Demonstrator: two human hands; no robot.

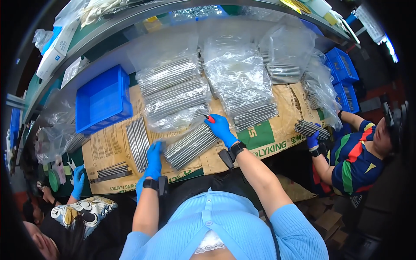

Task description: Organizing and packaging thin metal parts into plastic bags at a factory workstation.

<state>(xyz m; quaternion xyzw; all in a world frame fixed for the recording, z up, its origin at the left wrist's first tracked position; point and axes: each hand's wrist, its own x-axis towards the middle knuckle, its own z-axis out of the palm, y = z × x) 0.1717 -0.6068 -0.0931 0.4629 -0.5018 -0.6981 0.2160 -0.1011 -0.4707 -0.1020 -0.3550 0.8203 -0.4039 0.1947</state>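
In front of me a bundle of thin metal rods (190, 147) lies slanted on brown paper, with a clear plastic bag (173, 139) about its upper left end. My left hand (153, 162), in a blue glove, is seen edge-on at that end, its fingers closed on the bag's edge. At the upper right end of the same rods is my right hand (222, 131), also gloved. It is closed around a small red pen-like tool (210, 118) with a dark tip; its exact kind is unclear. Left of my left hand lies a row of loose rods (138, 145).
Bagged rods (175, 93) and more bagged rods (242, 82) fill the table's back. A blue bin (104, 102) stands at left, by short dark strips (112, 170). A co-worker at right holds rods (312, 130); another person's gloved hand (78, 182) shows at left.
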